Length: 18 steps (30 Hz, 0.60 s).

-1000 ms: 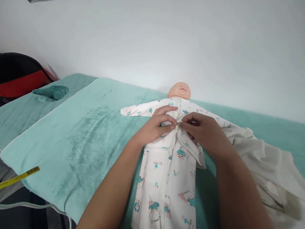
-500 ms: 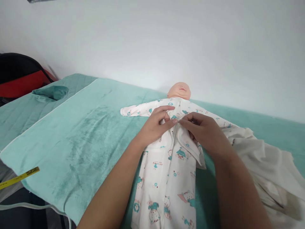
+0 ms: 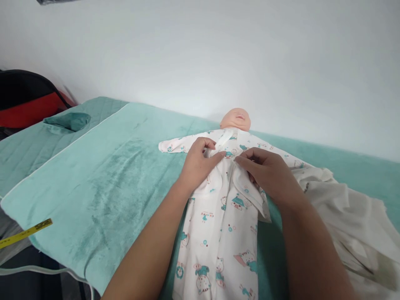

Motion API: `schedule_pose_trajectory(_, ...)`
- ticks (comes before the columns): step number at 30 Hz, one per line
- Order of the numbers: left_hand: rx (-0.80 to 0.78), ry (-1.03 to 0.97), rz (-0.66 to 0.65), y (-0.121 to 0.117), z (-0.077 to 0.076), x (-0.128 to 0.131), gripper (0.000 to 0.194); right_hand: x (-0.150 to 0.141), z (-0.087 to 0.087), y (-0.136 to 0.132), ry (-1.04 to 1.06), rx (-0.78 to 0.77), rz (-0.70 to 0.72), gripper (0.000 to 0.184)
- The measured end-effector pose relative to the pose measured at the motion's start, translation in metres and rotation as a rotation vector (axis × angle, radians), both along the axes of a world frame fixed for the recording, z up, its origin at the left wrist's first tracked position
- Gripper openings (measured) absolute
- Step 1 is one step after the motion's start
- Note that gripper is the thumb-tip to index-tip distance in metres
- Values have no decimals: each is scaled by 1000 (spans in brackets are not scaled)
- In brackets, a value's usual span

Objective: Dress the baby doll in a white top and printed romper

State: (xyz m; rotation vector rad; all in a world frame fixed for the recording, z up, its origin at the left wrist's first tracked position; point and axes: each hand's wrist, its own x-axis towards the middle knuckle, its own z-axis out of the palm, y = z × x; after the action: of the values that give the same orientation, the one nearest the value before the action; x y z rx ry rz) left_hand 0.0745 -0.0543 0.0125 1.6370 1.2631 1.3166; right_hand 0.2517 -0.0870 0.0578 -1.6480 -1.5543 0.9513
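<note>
A baby doll (image 3: 236, 118) lies face up on a teal blanket (image 3: 118, 166), dressed in a white romper (image 3: 218, 233) printed with small animals. My left hand (image 3: 200, 164) pinches the romper's left front edge at the chest, fingers closed on the fabric. My right hand (image 3: 268, 175) grips the opposite front flap just beside it, fingers curled on the cloth. The two hands are a few centimetres apart over the doll's chest. The romper's front is partly open at the chest, and the right flap folds outward below my right hand.
A crumpled white cloth (image 3: 346, 221) lies to the right of the doll. A folded teal item (image 3: 67, 121) sits on the quilted pad at the far left, near a black and red bag (image 3: 25, 102). A yellow measuring tape (image 3: 25, 232) pokes out at the lower left. A white wall stands behind.
The hands were together at a button on the chest. My left hand has since moved up and left, drawing the left front edge away; the button is out of sight.
</note>
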Motion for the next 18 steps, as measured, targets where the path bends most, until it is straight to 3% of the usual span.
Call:
schedule_pose_trajectory(7,67,186,82,2,-4,0,3,-7,7,-3,-172,48,36,26)
schedule_pose_trajectory(13,6,159,158,0,-2,0,9,-13,6,-5,-342,100,56,20)
schedule_pose_trajectory(18,-27,20,198,2,-2,0,7,-19,5,-7,-409,119,13,15)
